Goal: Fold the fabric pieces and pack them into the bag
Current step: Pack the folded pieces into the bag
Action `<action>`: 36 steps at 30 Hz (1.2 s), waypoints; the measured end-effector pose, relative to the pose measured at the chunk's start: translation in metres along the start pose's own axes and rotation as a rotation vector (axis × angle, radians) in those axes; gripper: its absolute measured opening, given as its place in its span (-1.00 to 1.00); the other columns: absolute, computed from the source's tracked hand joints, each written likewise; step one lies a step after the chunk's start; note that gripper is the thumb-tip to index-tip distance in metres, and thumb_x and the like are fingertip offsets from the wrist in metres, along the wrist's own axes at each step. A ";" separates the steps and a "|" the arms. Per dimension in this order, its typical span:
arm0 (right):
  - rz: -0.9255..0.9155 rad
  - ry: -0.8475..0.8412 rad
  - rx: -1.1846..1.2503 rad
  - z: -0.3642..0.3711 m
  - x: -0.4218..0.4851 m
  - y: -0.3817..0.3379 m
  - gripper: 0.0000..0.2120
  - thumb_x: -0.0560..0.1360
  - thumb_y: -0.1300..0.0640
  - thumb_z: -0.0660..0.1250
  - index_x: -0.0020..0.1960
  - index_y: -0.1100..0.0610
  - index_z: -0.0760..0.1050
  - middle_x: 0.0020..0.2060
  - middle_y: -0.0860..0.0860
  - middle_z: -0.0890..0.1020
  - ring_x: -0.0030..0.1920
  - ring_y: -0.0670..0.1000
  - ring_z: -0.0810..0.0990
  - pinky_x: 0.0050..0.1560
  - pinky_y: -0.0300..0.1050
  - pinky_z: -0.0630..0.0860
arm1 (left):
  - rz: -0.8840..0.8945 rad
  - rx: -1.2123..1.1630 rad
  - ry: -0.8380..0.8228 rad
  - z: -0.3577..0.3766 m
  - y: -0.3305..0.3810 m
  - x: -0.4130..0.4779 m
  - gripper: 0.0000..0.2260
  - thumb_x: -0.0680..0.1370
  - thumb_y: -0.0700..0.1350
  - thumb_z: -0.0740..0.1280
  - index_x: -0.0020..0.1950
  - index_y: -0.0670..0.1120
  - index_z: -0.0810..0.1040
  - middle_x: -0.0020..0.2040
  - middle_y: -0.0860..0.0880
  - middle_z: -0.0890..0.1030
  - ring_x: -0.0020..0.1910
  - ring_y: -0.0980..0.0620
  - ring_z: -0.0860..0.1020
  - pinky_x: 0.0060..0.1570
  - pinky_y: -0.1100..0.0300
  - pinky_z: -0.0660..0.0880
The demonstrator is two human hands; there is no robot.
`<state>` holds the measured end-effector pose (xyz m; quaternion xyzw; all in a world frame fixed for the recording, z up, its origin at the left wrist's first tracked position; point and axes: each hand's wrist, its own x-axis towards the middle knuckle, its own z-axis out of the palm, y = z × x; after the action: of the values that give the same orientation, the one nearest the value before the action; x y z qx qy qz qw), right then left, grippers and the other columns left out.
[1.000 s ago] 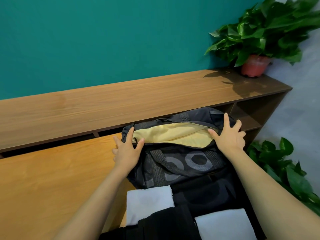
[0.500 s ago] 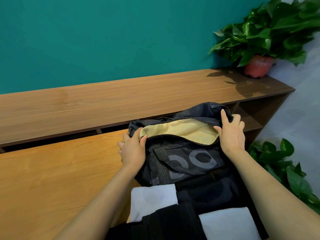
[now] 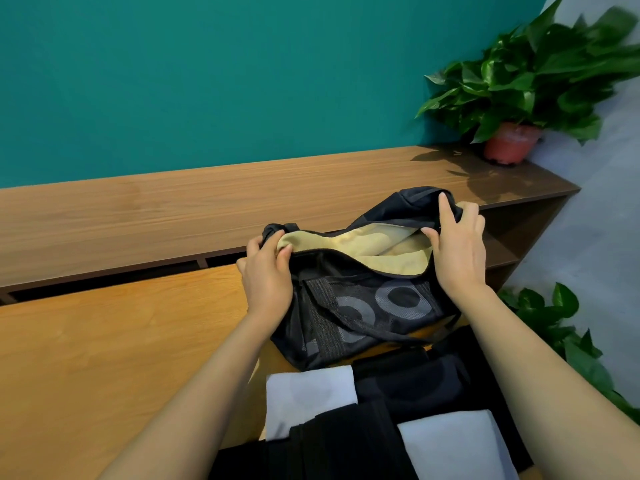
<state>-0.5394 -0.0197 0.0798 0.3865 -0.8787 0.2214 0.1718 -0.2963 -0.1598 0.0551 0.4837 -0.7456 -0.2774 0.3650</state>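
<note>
I see the black bag [image 3: 363, 306] standing on the light wooden table [image 3: 104, 358], right of centre and towards the far edge, its mouth wide open and facing up; grey rings are printed on its near face. My left hand [image 3: 266, 275] grips the left end of the opening, fingers curled round the bunched rim and the thumb pressed on the near lip. My right hand [image 3: 457, 251] holds the right end, which is lifted higher; the forefinger lies up along the dark far flap and the thumb pinches that flap from the inside. A pale yellow fabric [image 3: 363, 244] lies inside the bag, filling the gap between the two lips.

Nearer to me, on the same table, lie the other pieces; a white folded piece [image 3: 308, 400] sits just near of the bag's left corner; a black piece [image 3: 408, 382] lies beside it to the right, touching the bag's base; a second white piece [image 3: 450, 441] lies at the near right, and another black piece [image 3: 346, 441] sits between the two white ones.

Beyond the table runs a darker wooden shelf [image 3: 173, 216] against a teal wall [image 3: 207, 81]; a potted plant [image 3: 512, 140] stands at its far right end; more green leaves [image 3: 561, 323] show low on the right.
</note>
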 end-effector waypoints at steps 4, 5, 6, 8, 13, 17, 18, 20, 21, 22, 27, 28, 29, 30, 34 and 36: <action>-0.007 -0.005 0.025 0.001 -0.006 -0.008 -0.44 0.61 0.10 0.27 0.54 0.13 0.16 0.25 0.22 0.31 0.16 0.22 0.31 -0.17 0.13 0.51 | 0.020 0.000 0.026 -0.011 0.008 0.002 -0.72 0.66 -0.09 0.22 0.37 0.00 0.51 0.36 -0.12 0.43 0.27 -0.23 0.38 -0.10 0.38 0.02; -0.011 -0.001 0.029 0.002 -0.008 -0.010 -0.44 0.61 0.10 0.27 0.54 0.14 0.17 0.25 0.22 0.31 0.15 0.22 0.31 -0.16 0.13 0.51 | 0.030 -0.004 0.034 -0.014 0.009 0.002 -0.72 0.66 -0.10 0.22 0.37 -0.01 0.52 0.37 -0.12 0.43 0.29 -0.23 0.37 -0.09 0.38 0.02; -0.018 0.006 0.031 0.001 -0.009 -0.012 -0.44 0.61 0.11 0.27 0.54 0.14 0.17 0.25 0.22 0.31 0.15 0.22 0.31 -0.16 0.13 0.50 | 0.041 -0.010 0.044 -0.016 0.010 0.002 -0.72 0.66 -0.11 0.22 0.36 -0.01 0.52 0.37 -0.13 0.43 0.30 -0.23 0.35 -0.07 0.38 0.03; -0.036 0.029 0.037 -0.001 -0.008 -0.016 -0.45 0.61 0.12 0.28 0.54 0.15 0.18 0.25 0.23 0.32 0.15 0.22 0.31 -0.16 0.12 0.50 | 0.060 -0.022 0.061 -0.021 0.012 0.001 -0.73 0.66 -0.12 0.23 0.35 -0.02 0.54 0.36 -0.13 0.44 0.31 -0.23 0.34 -0.03 0.36 0.05; -0.086 0.096 0.046 -0.012 0.001 -0.029 -0.45 0.60 0.14 0.30 0.53 0.15 0.20 0.23 0.24 0.34 0.15 0.26 0.32 -0.22 0.11 0.47 | 0.106 -0.097 0.105 -0.036 0.023 0.003 -0.74 0.64 -0.16 0.25 0.31 -0.07 0.57 0.28 -0.13 0.49 0.25 -0.20 0.41 0.17 0.05 0.31; -0.079 0.170 0.071 -0.023 0.002 -0.043 -0.43 0.61 0.15 0.29 0.54 0.18 0.18 0.25 0.26 0.34 0.17 0.27 0.32 -0.16 0.11 0.46 | 0.159 -0.119 0.191 -0.060 0.029 0.010 -0.73 0.65 -0.14 0.24 0.33 -0.05 0.56 0.28 -0.12 0.48 0.19 -0.17 0.41 0.15 -0.02 0.39; -0.073 0.188 0.093 -0.025 0.002 -0.048 -0.43 0.61 0.15 0.30 0.55 0.18 0.17 0.26 0.26 0.33 0.18 0.27 0.32 -0.14 0.09 0.45 | 0.164 -0.122 0.211 -0.068 0.029 0.014 -0.73 0.65 -0.13 0.24 0.33 -0.05 0.55 0.29 -0.12 0.47 0.19 -0.17 0.41 0.16 -0.01 0.38; -0.077 0.217 0.143 -0.032 0.002 -0.063 -0.41 0.60 0.16 0.30 0.55 0.20 0.16 0.27 0.28 0.34 0.20 0.28 0.33 -0.08 0.07 0.43 | 0.168 -0.126 0.242 -0.088 0.028 0.020 -0.73 0.65 -0.13 0.24 0.33 -0.07 0.56 0.28 -0.13 0.47 0.20 -0.15 0.42 0.22 -0.04 0.37; -0.083 0.230 0.163 -0.035 0.002 -0.072 -0.41 0.60 0.16 0.31 0.55 0.20 0.16 0.27 0.28 0.34 0.20 0.28 0.34 -0.05 0.07 0.43 | 0.174 -0.124 0.255 -0.098 0.026 0.022 -0.73 0.64 -0.14 0.24 0.32 -0.08 0.56 0.28 -0.13 0.47 0.21 -0.12 0.42 0.26 -0.07 0.36; -0.089 0.238 0.182 -0.038 0.001 -0.083 -0.41 0.60 0.15 0.31 0.55 0.20 0.16 0.26 0.28 0.35 0.20 0.27 0.34 -0.01 0.07 0.43 | 0.181 -0.120 0.269 -0.110 0.024 0.023 -0.73 0.64 -0.14 0.25 0.32 -0.10 0.56 0.27 -0.13 0.48 0.20 -0.09 0.43 0.28 -0.11 0.34; -0.138 0.247 0.298 -0.053 -0.014 -0.146 -0.40 0.59 0.15 0.33 0.55 0.20 0.17 0.25 0.25 0.36 0.22 0.22 0.35 0.03 0.01 0.40 | 0.167 -0.077 0.352 -0.181 -0.003 0.014 -0.73 0.62 -0.17 0.27 0.31 -0.13 0.57 0.25 -0.17 0.49 0.15 -0.11 0.48 0.28 -0.13 0.35; -0.150 0.243 0.328 -0.055 -0.020 -0.160 -0.40 0.59 0.16 0.33 0.55 0.20 0.17 0.25 0.24 0.36 0.22 0.21 0.35 0.04 -0.02 0.39 | 0.153 -0.063 0.372 -0.197 -0.011 0.010 -0.73 0.62 -0.17 0.27 0.31 -0.12 0.57 0.25 -0.17 0.49 0.15 -0.13 0.48 0.28 -0.11 0.36; -0.163 0.237 0.359 -0.057 -0.026 -0.175 -0.39 0.58 0.16 0.34 0.55 0.20 0.18 0.24 0.24 0.37 0.22 0.20 0.35 0.05 -0.04 0.38 | 0.138 -0.045 0.390 -0.212 -0.018 0.005 -0.73 0.62 -0.17 0.27 0.31 -0.12 0.57 0.26 -0.18 0.49 0.15 -0.15 0.48 0.27 -0.10 0.37; -0.173 0.225 0.389 -0.059 -0.033 -0.189 -0.39 0.58 0.16 0.34 0.55 0.20 0.18 0.24 0.23 0.37 0.23 0.19 0.36 0.05 -0.06 0.37 | 0.124 -0.028 0.406 -0.228 -0.026 -0.001 -0.73 0.63 -0.16 0.27 0.31 -0.11 0.57 0.26 -0.18 0.49 0.15 -0.17 0.48 0.26 -0.10 0.37; -0.214 0.173 0.495 -0.062 -0.070 -0.247 -0.39 0.57 0.15 0.35 0.54 0.20 0.19 0.22 0.23 0.38 0.22 0.19 0.39 0.04 -0.07 0.37 | 0.055 0.036 0.469 -0.292 -0.058 -0.032 -0.73 0.63 -0.15 0.25 0.32 -0.10 0.56 0.27 -0.18 0.49 0.17 -0.20 0.47 0.24 -0.08 0.38; -0.231 0.137 0.540 -0.062 -0.093 -0.276 -0.38 0.57 0.14 0.35 0.55 0.20 0.19 0.21 0.22 0.37 0.19 0.17 0.39 0.02 -0.10 0.35 | 0.013 0.067 0.492 -0.325 -0.078 -0.051 -0.73 0.64 -0.15 0.25 0.33 -0.09 0.55 0.28 -0.18 0.48 0.20 -0.21 0.45 0.23 -0.03 0.36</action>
<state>-0.2636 -0.0979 0.1587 0.4999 -0.7245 0.4517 0.1455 0.0210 -0.1621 0.1698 0.5435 -0.6462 -0.1242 0.5211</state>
